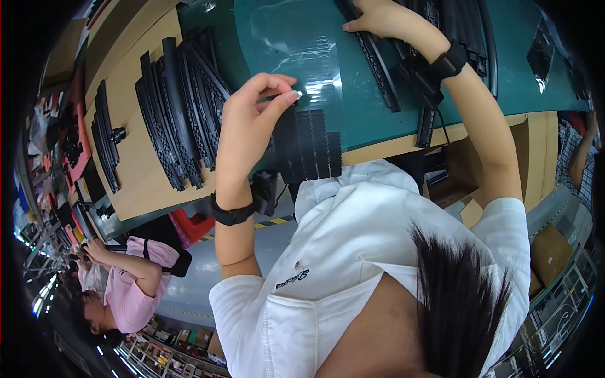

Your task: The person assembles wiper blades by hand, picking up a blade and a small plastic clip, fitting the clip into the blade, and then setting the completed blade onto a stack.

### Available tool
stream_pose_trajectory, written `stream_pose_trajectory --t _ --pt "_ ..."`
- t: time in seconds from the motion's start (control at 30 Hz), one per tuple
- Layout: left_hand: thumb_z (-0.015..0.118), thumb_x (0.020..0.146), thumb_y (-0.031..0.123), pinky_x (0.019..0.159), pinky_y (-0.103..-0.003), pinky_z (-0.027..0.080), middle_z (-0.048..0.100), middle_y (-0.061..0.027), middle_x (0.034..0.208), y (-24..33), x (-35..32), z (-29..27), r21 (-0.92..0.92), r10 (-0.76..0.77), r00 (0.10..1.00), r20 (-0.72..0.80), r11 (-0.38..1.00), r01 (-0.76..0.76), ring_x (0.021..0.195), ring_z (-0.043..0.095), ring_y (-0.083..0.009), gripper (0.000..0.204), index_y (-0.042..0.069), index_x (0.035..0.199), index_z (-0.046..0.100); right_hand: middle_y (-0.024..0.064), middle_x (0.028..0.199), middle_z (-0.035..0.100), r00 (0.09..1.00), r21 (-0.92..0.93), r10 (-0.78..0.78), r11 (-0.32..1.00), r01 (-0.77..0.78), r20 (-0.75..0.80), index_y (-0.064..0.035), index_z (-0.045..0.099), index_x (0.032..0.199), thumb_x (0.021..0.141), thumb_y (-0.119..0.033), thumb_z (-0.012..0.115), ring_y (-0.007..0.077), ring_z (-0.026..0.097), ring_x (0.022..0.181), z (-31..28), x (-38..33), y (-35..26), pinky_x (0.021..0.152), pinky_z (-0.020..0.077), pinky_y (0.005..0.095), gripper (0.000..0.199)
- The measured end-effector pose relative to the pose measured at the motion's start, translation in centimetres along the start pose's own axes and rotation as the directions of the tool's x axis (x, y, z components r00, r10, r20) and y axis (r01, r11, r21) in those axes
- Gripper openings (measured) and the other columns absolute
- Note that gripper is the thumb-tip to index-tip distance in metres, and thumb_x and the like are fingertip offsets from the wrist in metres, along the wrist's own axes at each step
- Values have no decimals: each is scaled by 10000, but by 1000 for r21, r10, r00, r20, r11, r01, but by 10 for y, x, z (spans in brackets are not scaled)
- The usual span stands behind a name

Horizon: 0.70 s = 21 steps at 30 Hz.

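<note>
Left hand [251, 120] (eleven o'clock) pinches a white piece [299, 94]; right hand [389, 22] (one o'clock), grip unclear, seemingly selects a black strip [379, 70], requiring firm hold.

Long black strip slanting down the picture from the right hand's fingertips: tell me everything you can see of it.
The black strip is long and narrow, with a pale-flecked pattern along its length; it looks like plastic or rubber. It lies slantwise on the green tabletop, its lower end toward the person and a little right. The right hand is at its upper part, the fingers apparently touching it; firm grip cannot be told.
</note>
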State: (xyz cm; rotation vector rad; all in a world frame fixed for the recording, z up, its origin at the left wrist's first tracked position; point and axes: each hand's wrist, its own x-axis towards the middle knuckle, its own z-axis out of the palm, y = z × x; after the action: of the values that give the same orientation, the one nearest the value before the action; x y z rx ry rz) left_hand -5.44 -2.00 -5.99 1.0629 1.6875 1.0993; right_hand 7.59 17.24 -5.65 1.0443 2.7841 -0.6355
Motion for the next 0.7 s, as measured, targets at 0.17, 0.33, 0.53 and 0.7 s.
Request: stream_pose_trajectory --t 0.17,0.33,0.53,0.7 --pt "524 746 -11 753 -267 433 539 -142 999 26 -9 1 -394 80 992 -100 912 -114 907 518 -177 36 -23 777 538 106 587 518 993 525 94 843 -118 73 25 429 754 771 -156 526 158 481 431 -24 -42 -32 415 390 270 206" --pt "478 784 36 799 -382 408 484 -189 1065 52 -4 17 -763 120 990 -71 633 -132 989 476 -259 73 -7 838 505 40 619 501 956 663 -101 700 265 -276 -5 412 1007 787 -64 508 123 499 584 21 -95 -32 558 397 231 247" --pt "528 762 32 771 -287 400 528 -161 1016 71 -8 40 -922 68 997 -33 384 -56 973 486 -214 58 7 813 541 113 750 522 956 685 -155 669 287 -249 38 380 1016 751 28 465 201 530 638 48 -119 -47 599 414 275 278" --pt "522 778 50 748 -286 405 555 -155 943 73 -6 54 -957 138 989 -49 278 -87 946 503 -217 24 27 787 522 145 641 532 813 431 -288 732 527 -506 63 299 980 720 -14 538 320 520 477 56 -111 -50 397 398 367 361"
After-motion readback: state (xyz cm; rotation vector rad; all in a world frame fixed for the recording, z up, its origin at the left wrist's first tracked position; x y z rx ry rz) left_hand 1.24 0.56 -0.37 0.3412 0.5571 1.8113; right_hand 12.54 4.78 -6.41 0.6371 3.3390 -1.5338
